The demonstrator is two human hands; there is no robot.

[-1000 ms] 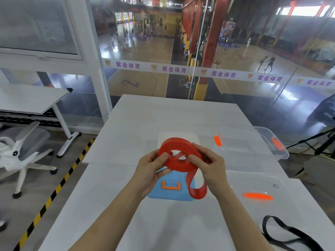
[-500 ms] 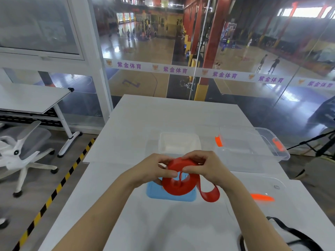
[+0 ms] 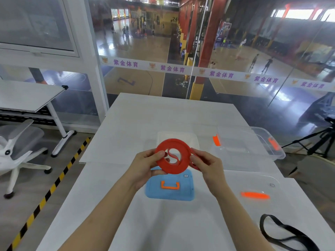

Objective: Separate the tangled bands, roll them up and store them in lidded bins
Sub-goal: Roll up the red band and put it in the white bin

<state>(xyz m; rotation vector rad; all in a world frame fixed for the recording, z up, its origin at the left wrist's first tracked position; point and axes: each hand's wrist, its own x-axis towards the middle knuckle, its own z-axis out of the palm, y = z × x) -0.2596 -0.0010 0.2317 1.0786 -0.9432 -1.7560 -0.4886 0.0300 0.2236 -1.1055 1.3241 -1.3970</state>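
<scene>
Hovering just above the far edge of the blue lid, a red band wound into a flat, open-centred coil is being held between both hands, off the white surface. The left hand is pinching the coil's left rim, thumb lying on top and fingers curled beneath. The right hand is pinching the right rim, where a short loose tail of the band is showing under its fingers. The blue lid, carrying an orange handle, is lying flat directly below the hands. Beyond the blue lid a pale clear bin is sitting behind the coil. To its far right an open clear bin with orange clips is standing. Right of the blue lid a clear lid is lying, and a black band is lying nearer and further right.
</scene>
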